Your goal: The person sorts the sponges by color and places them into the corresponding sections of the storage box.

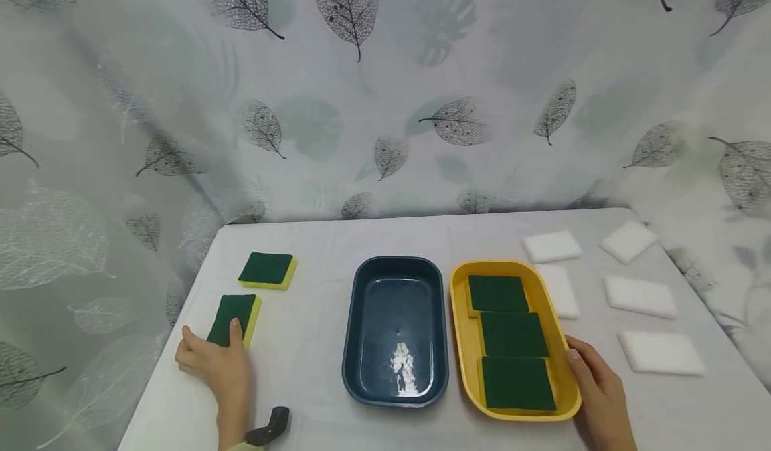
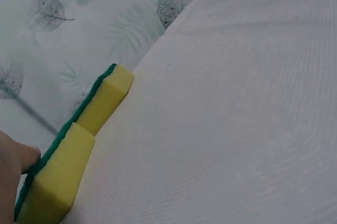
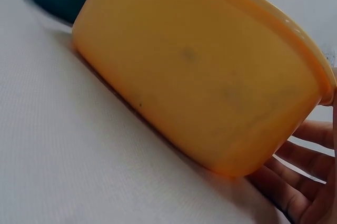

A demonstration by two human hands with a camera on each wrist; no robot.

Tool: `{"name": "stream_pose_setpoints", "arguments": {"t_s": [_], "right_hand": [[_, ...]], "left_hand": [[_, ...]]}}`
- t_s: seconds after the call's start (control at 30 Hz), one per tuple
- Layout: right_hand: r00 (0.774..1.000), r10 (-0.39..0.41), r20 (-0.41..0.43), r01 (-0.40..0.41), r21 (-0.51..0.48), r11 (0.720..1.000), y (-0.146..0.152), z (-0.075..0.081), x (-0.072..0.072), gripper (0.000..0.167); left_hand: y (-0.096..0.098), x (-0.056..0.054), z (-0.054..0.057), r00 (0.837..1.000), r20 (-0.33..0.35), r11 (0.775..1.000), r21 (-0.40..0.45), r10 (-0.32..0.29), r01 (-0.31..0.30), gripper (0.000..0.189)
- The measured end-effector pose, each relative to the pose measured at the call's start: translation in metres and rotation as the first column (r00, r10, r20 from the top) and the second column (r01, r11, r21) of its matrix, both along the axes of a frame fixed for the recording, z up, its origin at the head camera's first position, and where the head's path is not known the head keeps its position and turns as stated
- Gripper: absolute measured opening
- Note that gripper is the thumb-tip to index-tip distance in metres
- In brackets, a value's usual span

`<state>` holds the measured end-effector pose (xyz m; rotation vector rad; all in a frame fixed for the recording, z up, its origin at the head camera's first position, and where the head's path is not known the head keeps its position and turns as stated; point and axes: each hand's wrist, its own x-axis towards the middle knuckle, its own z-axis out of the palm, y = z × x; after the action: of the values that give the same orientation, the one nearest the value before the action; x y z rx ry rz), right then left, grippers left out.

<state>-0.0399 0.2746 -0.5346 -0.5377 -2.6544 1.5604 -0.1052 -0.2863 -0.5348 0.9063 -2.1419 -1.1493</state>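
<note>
My left hand is at the nearer green-and-yellow sponge on the left of the table. Its thumb lies over the sponge's green face, while the other fingers are spread to the left, seemingly beside it. A second such sponge lies just behind; both show their yellow sides in the left wrist view. On the right, my right hand holds the yellow tub by its right wall, thumb at the rim and fingers along the outside. Three sponges lie green side up in a row inside that tub.
An empty dark blue tub stands left of the yellow one. Several white sponge blocks lie spread over the right side of the table. Behind hangs a leaf-patterned cloth.
</note>
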Motion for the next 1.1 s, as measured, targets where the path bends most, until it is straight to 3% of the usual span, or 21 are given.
{"name": "stream_pose_setpoints", "arguments": {"t_s": [0.27, 0.6, 0.8, 1.1], "right_hand": [[1.0, 0.012, -0.015, -0.012, -0.015, 1.0, -0.001, -0.002, 0.001, 0.055], [0.999, 0.022, -0.05, -0.023, -0.02, 1.0, 0.007, -0.001, 0.004, 0.053], [0.999, 0.027, -0.028, -0.027, -0.017, 0.999, 0.005, -0.005, 0.002, 0.054], [0.997, 0.029, -0.073, -0.031, -0.028, 0.999, 0.001, -0.001, 0.0, 0.054]], "left_hand": [[-0.003, 0.002, -0.003, 0.997, 0.07, 0.999, -0.009, -0.031, 0.032, 0.071], [0.006, 0.002, -0.007, 0.998, 0.056, 1.0, -0.01, -0.028, 0.029, 0.063], [0.007, 0.004, -0.001, 0.998, 0.044, 0.999, -0.027, -0.038, 0.04, 0.062], [0.011, -0.001, 0.003, 0.998, 0.018, 0.997, -0.045, -0.057, 0.058, 0.059]]}}
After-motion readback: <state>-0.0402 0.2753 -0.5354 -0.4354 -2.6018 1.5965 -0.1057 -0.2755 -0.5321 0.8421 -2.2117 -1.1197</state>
